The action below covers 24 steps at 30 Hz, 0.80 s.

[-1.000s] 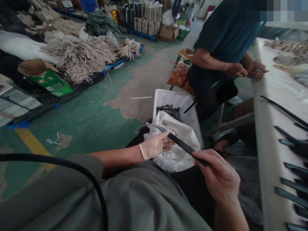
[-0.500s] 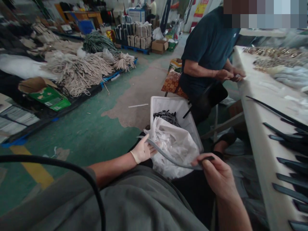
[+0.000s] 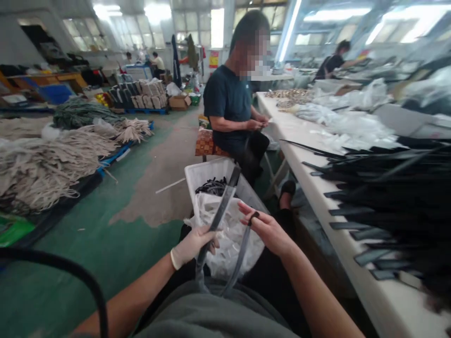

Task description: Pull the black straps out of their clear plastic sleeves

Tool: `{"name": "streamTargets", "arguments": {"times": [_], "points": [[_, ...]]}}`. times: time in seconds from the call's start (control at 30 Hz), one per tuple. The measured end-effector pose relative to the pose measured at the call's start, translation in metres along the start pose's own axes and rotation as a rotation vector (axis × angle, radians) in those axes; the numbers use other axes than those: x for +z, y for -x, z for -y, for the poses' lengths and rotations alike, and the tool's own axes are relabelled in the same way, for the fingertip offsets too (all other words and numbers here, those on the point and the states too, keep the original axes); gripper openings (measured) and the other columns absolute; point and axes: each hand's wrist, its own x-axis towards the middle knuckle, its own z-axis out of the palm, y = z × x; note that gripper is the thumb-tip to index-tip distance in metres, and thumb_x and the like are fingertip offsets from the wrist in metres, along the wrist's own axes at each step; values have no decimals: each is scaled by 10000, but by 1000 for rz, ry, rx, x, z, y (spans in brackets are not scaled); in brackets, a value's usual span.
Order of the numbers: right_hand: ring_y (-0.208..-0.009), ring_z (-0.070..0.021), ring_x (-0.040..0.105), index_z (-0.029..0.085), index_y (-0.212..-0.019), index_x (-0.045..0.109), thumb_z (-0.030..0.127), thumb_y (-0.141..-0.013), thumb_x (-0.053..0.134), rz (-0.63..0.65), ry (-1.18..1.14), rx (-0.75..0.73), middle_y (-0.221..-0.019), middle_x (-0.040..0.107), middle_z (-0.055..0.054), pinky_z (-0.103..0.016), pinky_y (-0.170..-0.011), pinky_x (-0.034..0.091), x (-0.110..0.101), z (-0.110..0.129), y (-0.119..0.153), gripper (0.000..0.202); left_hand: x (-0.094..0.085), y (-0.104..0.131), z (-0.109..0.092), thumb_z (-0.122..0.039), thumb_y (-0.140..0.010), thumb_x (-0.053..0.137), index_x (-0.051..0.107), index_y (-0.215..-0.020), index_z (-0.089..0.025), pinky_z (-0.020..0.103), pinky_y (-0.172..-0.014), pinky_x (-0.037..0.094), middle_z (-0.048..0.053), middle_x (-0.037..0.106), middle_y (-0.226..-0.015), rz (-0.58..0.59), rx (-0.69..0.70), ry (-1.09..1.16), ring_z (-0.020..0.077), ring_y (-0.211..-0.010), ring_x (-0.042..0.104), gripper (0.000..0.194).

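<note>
My left hand, in a pale glove, grips a dark strap partly covered by a clear plastic sleeve. The strap's upper end points up over a white bin, and its lower part loops down by my lap. My right hand is raised at the right with its fingers loosely extended. The strap's other side rises to a small black piece at the fingers of that hand. Beneath both hands lies a bag of crumpled clear plastic, on the near part of the bin.
To the right runs a long white table with many black straps. A seated person works beyond the bin. Bundles of beige strips lie at the left. A black cable curves at lower left.
The view has tilted up and turned right. My left hand has closed on the strap, which now stands up and loops between my hands. My right hand has risen and its fingers have spread.
</note>
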Motion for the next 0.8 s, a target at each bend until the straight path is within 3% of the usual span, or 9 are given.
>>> {"name": "streamTargets", "arguments": {"times": [0.13, 0.27, 0.37, 0.43, 0.5, 0.57, 0.63, 0.73, 0.8], "points": [[-1327, -288, 499, 250, -888, 758, 483, -771, 752, -120, -110, -63, -1414, 579, -60, -467, -1086, 397, -11, 6, -8, 261, 16, 3, 20, -487, -789, 697, 729, -998, -196, 239, -533, 442, 26, 666, -683, 159, -101, -146, 133, -528, 586, 360], [-1155, -255, 638, 260, -935, 780, 439, -829, 707, -188, -52, -186, -1160, 738, -59, -453, -1080, 409, -14, 21, -1, 220, 15, 4, 26, -486, -817, 664, 736, -774, -223, 281, -623, 487, 23, 674, -682, 234, -133, -252, 163, -594, 603, 277], [-1077, -253, 677, 255, -949, 790, 423, -841, 693, -181, 49, -217, -1040, 772, -54, -448, -1052, 442, -2, 31, 4, 222, 12, -1, 9, -526, -847, 620, 750, -993, -233, 340, -936, 478, 59, 727, -1038, 237, 7, -238, 234, -982, 651, 352], [-1097, -261, 669, 266, -946, 793, 429, -838, 692, -112, 90, -233, -1046, 770, -49, -452, -1041, 458, 14, 35, 4, 220, 17, -8, -9, -539, -836, 632, 675, -1215, -229, 373, -1096, 366, 81, 639, -1290, 236, 167, -184, 264, -1224, 548, 492], [-1134, -267, 653, 286, -938, 795, 433, -833, 697, -30, 145, -239, -1059, 768, -42, -461, -1044, 461, 30, 37, 2, 206, 31, -15, -26, -506, -808, 678, 625, -1290, -223, 381, -1144, 301, 88, 586, -1365, 198, 297, -192, 278, -1314, 469, 561], [-1155, -274, 643, 299, -937, 794, 445, -841, 687, -11, 186, -236, -1077, 764, -41, -483, -1054, 454, 41, 38, 2, 205, 48, -19, -35, -468, -826, 661, 661, -1235, -223, 370, -1127, 316, 79, 628, -1297, 123, 339, -262, 278, -1283, 488, 477], [-1167, -287, 637, 296, -937, 793, 456, -851, 673, -83, 196, -239, -1083, 762, -47, -511, -1068, 439, 41, 40, 6, 217, 62, -19, -33, -466, -865, 591, 726, -1092, -218, 374, -1049, 388, 72, 695, -1129, 106, 292, -345, 279, -1135, 574, 362], [-1210, -296, 610, 288, -936, 791, 428, -864, 671, -244, 174, -292, -1067, 767, -47, -523, -1095, 410, 25, 41, 16, 198, 70, -12, -11, -483, -863, 567, 745, -863, -213, 371, -905, 449, 60, 705, -889, 227, 168, -428, 260, -903, 617, 324], [-1213, -288, 608, 288, -933, 788, 398, -868, 675, -294, 150, -317, -1077, 765, -43, -512, -1101, 409, 8, 40, 25, 171, 66, -5, 11, -546, -820, 606, 715, -806, -205, 348, -813, 465, 52, 682, -804, 289, 100, -355, 232, -801, 608, 358]]}}
